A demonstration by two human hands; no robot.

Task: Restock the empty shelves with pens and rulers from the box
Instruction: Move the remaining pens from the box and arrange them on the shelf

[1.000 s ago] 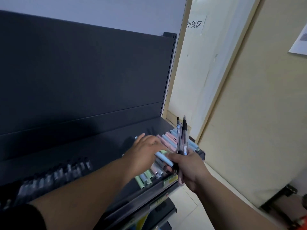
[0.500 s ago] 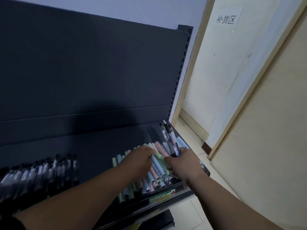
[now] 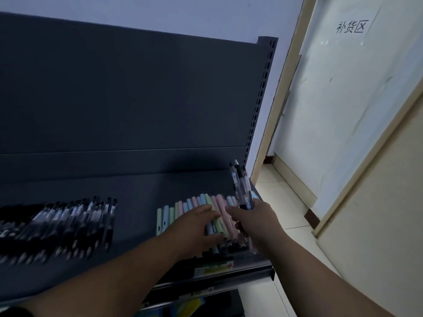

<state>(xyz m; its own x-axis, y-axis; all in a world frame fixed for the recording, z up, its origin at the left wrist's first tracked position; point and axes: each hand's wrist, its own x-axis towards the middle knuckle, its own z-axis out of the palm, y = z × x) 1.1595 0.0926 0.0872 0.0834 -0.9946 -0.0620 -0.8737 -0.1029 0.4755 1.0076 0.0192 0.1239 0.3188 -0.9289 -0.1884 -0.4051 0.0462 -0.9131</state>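
Observation:
A row of pastel pens (image 3: 180, 208) in green, blue and pink lies on the right part of the dark shelf (image 3: 137, 186). My left hand (image 3: 194, 227) rests flat on these pens, fingers spread. My right hand (image 3: 254, 219) is beside it at the shelf's right end, closed around a few clear black-capped pens (image 3: 240, 184) that stick up above the fist. A second row of black and clear pens (image 3: 68, 220) lies on the left part of the shelf.
The shelf's dark back panel (image 3: 128, 97) rises behind the pens, with a slotted upright (image 3: 261, 97) at its right edge. A price tag strip (image 3: 212, 267) runs along the front lip. To the right are a tiled floor (image 3: 281, 202) and a pale door (image 3: 348, 106) bearing a paper sign.
The view has swung left and up, bringing the black pen row into sight. My right hand with its pens has come down beside my left hand on the pastel pens.

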